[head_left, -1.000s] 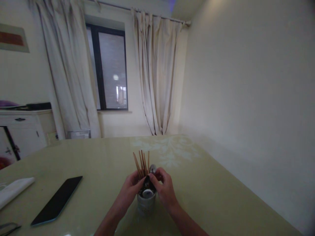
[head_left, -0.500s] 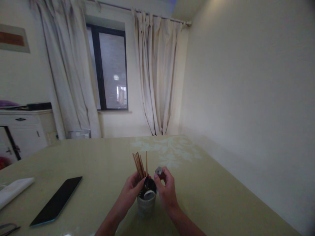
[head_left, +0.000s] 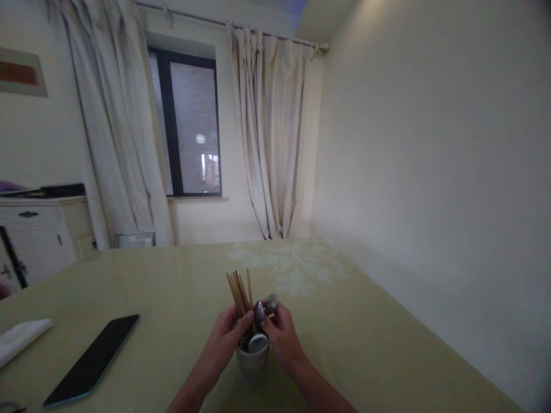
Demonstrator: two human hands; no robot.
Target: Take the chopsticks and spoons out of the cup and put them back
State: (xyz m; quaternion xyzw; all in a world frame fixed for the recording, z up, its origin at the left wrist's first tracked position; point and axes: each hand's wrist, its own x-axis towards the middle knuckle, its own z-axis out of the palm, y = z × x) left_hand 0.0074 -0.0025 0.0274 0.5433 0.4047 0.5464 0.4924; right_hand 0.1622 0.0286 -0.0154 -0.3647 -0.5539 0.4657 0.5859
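Note:
A round grey cup (head_left: 252,365) stands on the table in front of me, with a bundle of wooden chopsticks (head_left: 236,288) rising out of it. My left hand (head_left: 226,332) is closed around the chopsticks at the cup's left side, its thumb across them. My right hand (head_left: 282,332) pinches metal spoons at the cup's right rim. One spoon bowl (head_left: 260,313) faces me between the hands, and another rounded metal spoon end (head_left: 272,303) shows above my right fingers. A white round-ended piece (head_left: 258,343) leans inside the cup; its lower part is hidden.
On the left of the greenish table (head_left: 365,344) lie a dark flat tablet-like device (head_left: 92,361) and a white object (head_left: 23,338). A wall borders the right side. Behind are curtains (head_left: 275,132), a window and a white cabinet (head_left: 38,229).
My right hand has moved slightly left and down toward the chopsticks. A second spoon bowl now shows between my hands. The view has shifted a little.

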